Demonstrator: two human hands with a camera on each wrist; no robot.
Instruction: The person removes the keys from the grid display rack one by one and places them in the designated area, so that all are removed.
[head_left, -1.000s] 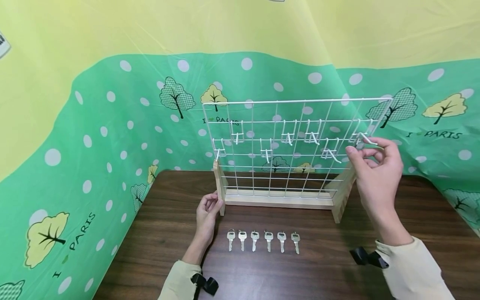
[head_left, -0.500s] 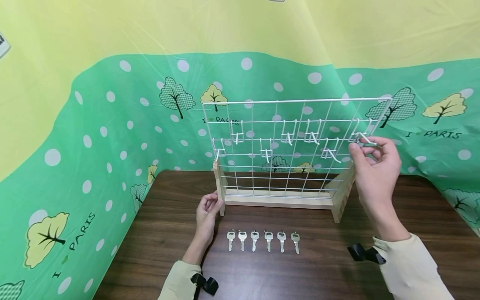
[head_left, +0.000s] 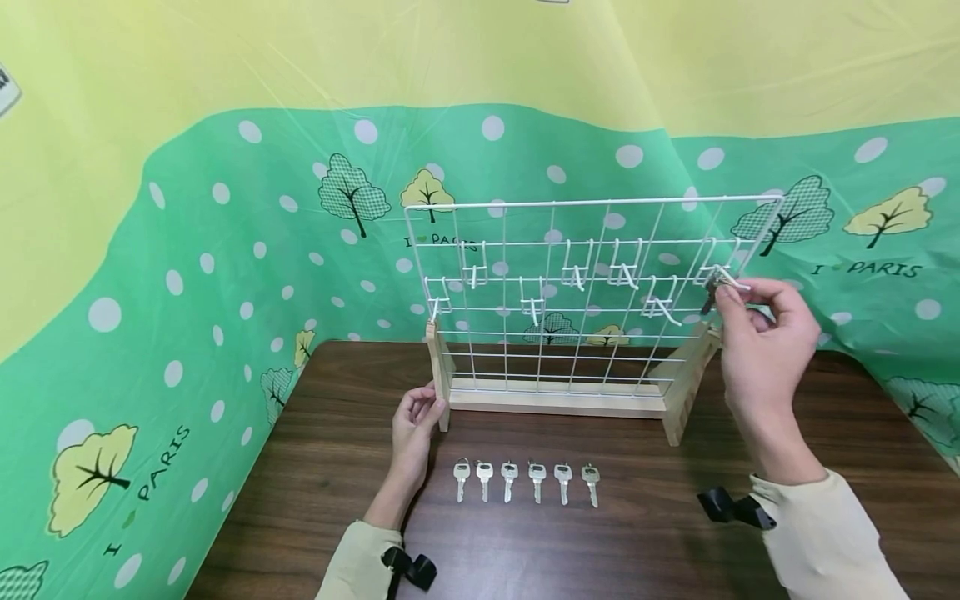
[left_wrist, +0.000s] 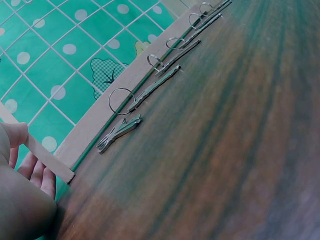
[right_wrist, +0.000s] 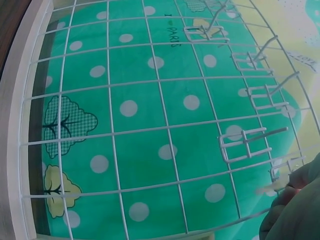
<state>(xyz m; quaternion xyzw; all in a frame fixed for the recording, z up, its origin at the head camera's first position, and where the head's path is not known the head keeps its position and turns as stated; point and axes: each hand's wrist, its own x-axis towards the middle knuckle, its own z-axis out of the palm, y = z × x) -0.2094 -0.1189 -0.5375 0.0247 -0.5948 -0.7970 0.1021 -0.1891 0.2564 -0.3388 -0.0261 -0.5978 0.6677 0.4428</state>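
My right hand (head_left: 768,358) is at the rightmost hook of the white wire grid rack (head_left: 600,202), thumb and fingertips pinching a small key (head_left: 709,298) by its upper end. The key's blade points down and left beside the hook; its ring is mostly hidden by the fingers. In the right wrist view the key (right_wrist: 270,189) is a pale blur past the fingertips. Low on the left, my left hand (head_left: 412,425) grips the rack's left wooden leg (head_left: 441,375), thumb in front and fingers behind, as the left wrist view also shows.
Several keys (head_left: 537,482) with rings lie in a row on the dark wood table (head_left: 585,558), in front of the rack's wooden base bar (head_left: 555,405). More white hooks (head_left: 662,310) jut forward from the grid at two heights. A green and yellow patterned cloth (head_left: 225,317) hangs behind.
The right hand first shifts slightly left, then back right along the rightmost hook. The key now shows dark, left of the fingertips. The left hand stays on the leg.
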